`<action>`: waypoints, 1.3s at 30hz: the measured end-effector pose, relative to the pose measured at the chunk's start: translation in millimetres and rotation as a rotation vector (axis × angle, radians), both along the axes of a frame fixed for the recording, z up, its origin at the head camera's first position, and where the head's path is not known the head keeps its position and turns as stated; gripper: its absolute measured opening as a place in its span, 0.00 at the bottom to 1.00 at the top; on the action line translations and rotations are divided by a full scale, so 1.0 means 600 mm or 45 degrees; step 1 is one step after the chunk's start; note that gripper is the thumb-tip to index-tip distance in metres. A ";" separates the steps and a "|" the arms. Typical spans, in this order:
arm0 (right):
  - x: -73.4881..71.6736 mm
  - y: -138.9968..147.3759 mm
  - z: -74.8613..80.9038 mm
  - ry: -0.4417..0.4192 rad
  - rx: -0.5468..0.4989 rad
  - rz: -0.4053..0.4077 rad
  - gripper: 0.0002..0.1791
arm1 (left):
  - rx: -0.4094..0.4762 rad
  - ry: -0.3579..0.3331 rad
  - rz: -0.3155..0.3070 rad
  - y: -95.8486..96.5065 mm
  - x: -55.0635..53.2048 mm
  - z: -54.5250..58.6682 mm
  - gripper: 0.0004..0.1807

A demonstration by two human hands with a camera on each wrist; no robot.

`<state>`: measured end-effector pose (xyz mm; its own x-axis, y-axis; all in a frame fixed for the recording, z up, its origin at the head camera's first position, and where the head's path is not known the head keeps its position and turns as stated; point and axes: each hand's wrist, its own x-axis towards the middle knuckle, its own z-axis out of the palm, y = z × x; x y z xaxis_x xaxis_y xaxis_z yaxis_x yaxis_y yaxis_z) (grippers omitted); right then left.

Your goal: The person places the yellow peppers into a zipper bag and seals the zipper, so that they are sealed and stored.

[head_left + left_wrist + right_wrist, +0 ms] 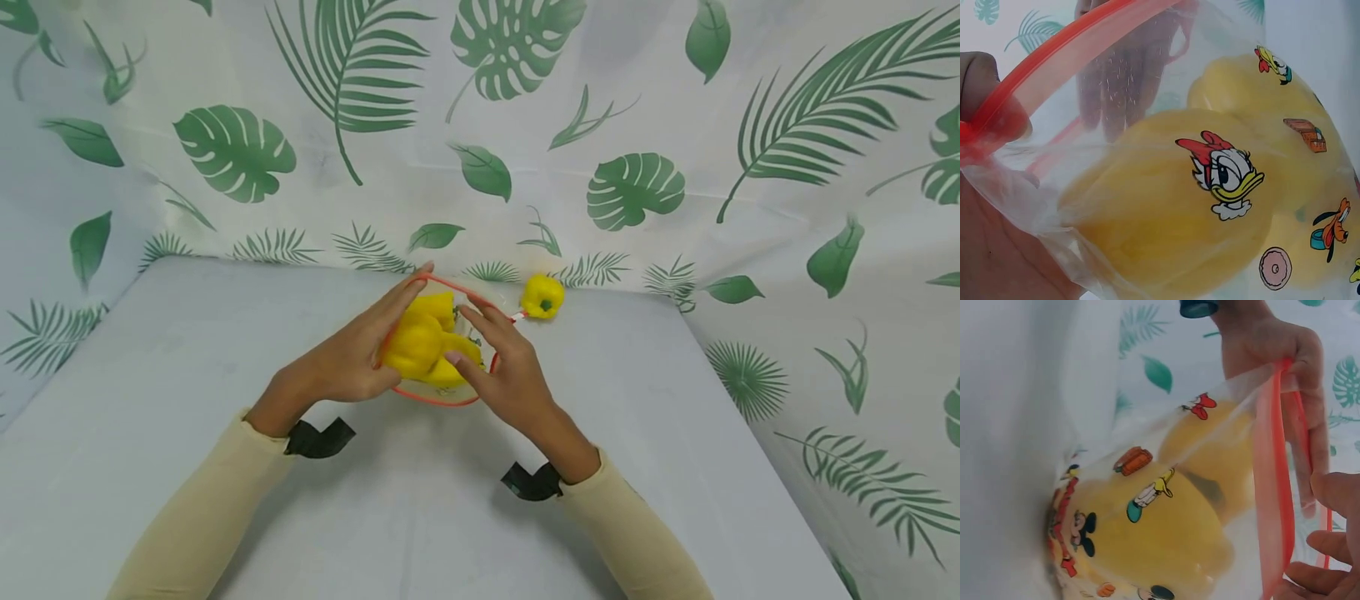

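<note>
A clear zip bag [1329,169] with a red zip edge and cartoon prints stands with its mouth spread. Inside it are yellow bell peppers [412,346], partly hidden by the hands and one another. My left hand [363,346] holds the bag's left rim, its thumb hooked over the edge and its long fingers stretched along the far side. At the right rim is my right hand [506,367], fingers loosely extended over the mouth, thumb above the peppers; no pepper shows in its grasp.
Another yellow bell pepper [543,297] lies on the white-covered table [637,400], behind and right of the bag. A leaf-printed curtain [525,175] hangs along the table's back and sides.
</note>
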<state>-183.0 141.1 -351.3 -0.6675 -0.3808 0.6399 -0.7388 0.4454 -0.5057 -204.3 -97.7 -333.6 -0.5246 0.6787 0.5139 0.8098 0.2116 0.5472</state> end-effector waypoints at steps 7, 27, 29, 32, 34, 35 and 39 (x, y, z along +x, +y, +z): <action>0.000 0.006 0.004 0.023 -0.128 0.250 0.24 | 0.007 -0.107 0.040 -0.007 -0.001 0.001 0.57; -0.057 0.068 -0.014 0.106 -0.650 0.089 0.12 | 0.009 -0.183 0.011 -0.002 0.001 -0.008 0.57; -0.060 0.072 -0.013 0.028 -0.656 0.040 0.13 | 0.008 -0.178 0.010 -0.001 0.001 -0.008 0.57; -0.065 0.079 -0.012 -0.092 -0.678 -0.058 0.14 | 0.010 -0.180 0.008 -0.001 0.000 -0.008 0.57; -0.071 0.088 -0.015 -0.169 -0.695 -0.128 0.15 | 0.009 -0.181 0.004 0.000 0.000 -0.008 0.57; -0.076 0.094 -0.019 -0.205 -0.701 -0.171 0.15 | 0.008 -0.182 0.003 0.000 -0.001 -0.009 0.57; -0.105 0.125 -0.050 -0.305 -0.717 -0.307 0.16 | -0.006 -0.180 0.008 0.002 -0.001 -0.008 0.57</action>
